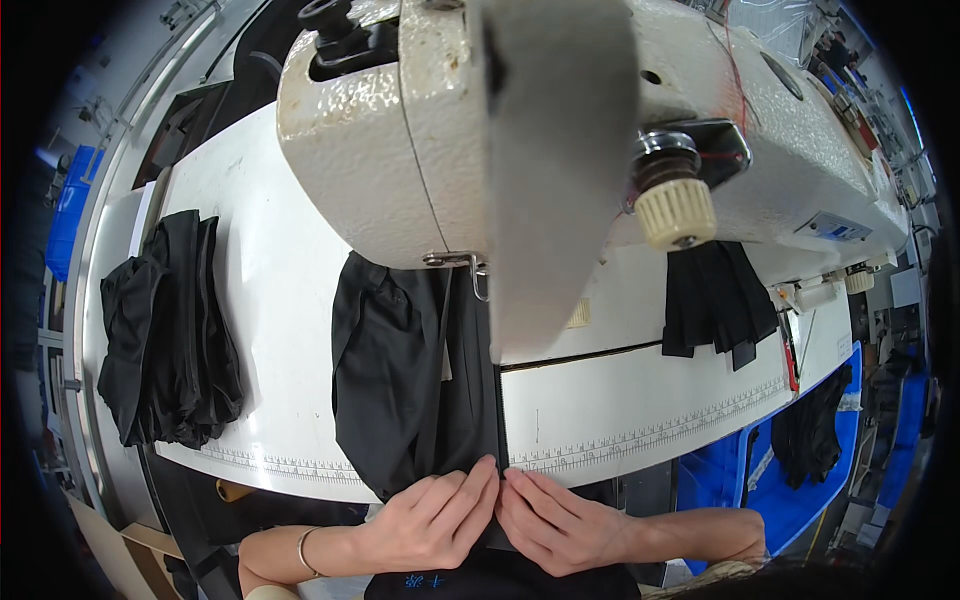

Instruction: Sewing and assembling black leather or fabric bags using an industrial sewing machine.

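A black garment piece (390, 370) lies on the white sewing table, its far end running under the head of the sewing machine (350, 170). Along its right edge runs a narrow dark strip (502, 420) that looks like a zipper. At the front edge of the table my left hand (430, 515) pinches the fabric by this edge. Close beside it, my right hand (560, 520) has its fingertips closed on the same edge. The needle area is mostly hidden behind a pale, blurred upright part of the machine.
A folded stack of black fabric pieces (170, 335) lies at the left. Several black strips (715, 300) rest under the machine arm, near red-handled scissors or a similar tool (791, 362). A blue bin (810, 500) with black fabric stands at the lower right. A printed ruler (640, 432) follows the table's front edge.
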Demonstrator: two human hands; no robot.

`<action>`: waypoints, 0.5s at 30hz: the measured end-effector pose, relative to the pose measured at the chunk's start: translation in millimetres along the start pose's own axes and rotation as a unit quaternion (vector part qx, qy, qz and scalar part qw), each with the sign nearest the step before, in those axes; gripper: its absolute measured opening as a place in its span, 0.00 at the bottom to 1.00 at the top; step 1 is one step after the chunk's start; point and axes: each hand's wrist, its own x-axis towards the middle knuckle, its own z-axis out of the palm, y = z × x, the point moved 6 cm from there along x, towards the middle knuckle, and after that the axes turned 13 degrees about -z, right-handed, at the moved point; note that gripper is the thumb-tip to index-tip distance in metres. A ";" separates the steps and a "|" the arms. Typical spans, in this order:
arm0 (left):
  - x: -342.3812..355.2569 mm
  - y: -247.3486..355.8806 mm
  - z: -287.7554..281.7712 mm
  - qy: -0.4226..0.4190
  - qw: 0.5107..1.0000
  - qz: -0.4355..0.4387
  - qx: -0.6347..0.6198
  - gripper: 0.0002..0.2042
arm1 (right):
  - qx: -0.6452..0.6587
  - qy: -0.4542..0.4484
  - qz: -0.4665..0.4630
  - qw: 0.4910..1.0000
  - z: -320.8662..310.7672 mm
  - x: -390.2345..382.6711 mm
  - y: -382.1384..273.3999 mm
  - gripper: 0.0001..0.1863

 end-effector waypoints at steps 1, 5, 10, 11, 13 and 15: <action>0.0 0.3 0.7 0.001 1.000 0.001 -0.001 0.14 | 0.000 0.001 0.003 1.000 -0.6 -0.3 0.1 0.15; -0.3 1.4 3.6 0.001 1.000 0.003 -0.001 0.14 | 0.002 0.001 0.005 1.000 -0.4 -1.1 -0.5 0.15; 0.4 1.6 4.6 -0.004 1.000 0.002 -0.001 0.14 | 0.008 -0.003 0.002 1.000 -0.8 -1.3 -0.2 0.15; 0.5 1.0 5.3 -0.003 1.000 0.000 -0.006 0.14 | 0.009 -0.003 0.001 1.000 -0.2 -1.1 0.0 0.15; 1.0 0.1 5.7 -0.001 1.000 -0.002 -0.010 0.14 | 0.011 0.000 0.003 1.000 0.3 -0.8 0.4 0.14; 1.9 -1.8 5.8 -0.004 1.000 -0.009 -0.014 0.14 | 0.013 -0.002 0.004 1.000 -0.2 0.4 1.3 0.14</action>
